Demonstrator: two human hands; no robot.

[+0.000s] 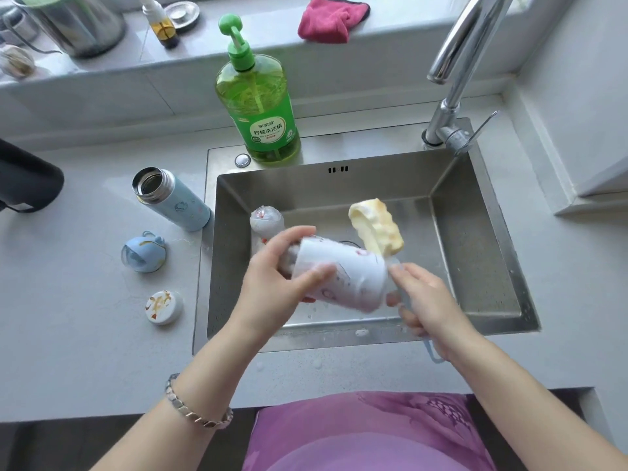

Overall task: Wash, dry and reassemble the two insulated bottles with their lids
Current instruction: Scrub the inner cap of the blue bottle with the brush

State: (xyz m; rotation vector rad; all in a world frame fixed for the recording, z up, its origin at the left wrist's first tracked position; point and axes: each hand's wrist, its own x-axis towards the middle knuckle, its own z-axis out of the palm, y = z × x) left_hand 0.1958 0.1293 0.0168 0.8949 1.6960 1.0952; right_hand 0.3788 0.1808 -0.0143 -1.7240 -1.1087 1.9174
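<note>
Sink (306,192) centre frame, steel, wet, foam flecks along near rim. Above basin: white bottle (343,277), lying close to horizontal, clear of basin floor, gripped by left hand (278,277) at its left end, fingers curled over top, thumb across near side. At bottle's other end: right hand (428,300), fingers curled round pale blue handle of sponge brush (377,226), handle tail poking out below palm toward counter edge. Yellow sponge head up just behind bottle's right end, soapy; touching it or just off it, cannot tell. Cannot tell which end of bottle is mouth either, motion blur there. On basin floor, back-left, just beyond left hand: pale lid (266,219) with red print. On counter (85,317) just left of sink: blue bottle (176,202), upright, mouth open, steel inside showing. Nearer camera, apart from it: blue lid (144,253), domed, resting on counter. Nearer still, apart from both: round white cap (164,307) with gold marks, flat on counter. On sink's back rim: green detergent bottle (260,107) with pump top. At back-right corner: faucet (452,62), spout angled toward basin. On sill (272,32) behind: pink cloth (331,18), bunched. On left wrist: metal bracelet (197,409)
</note>
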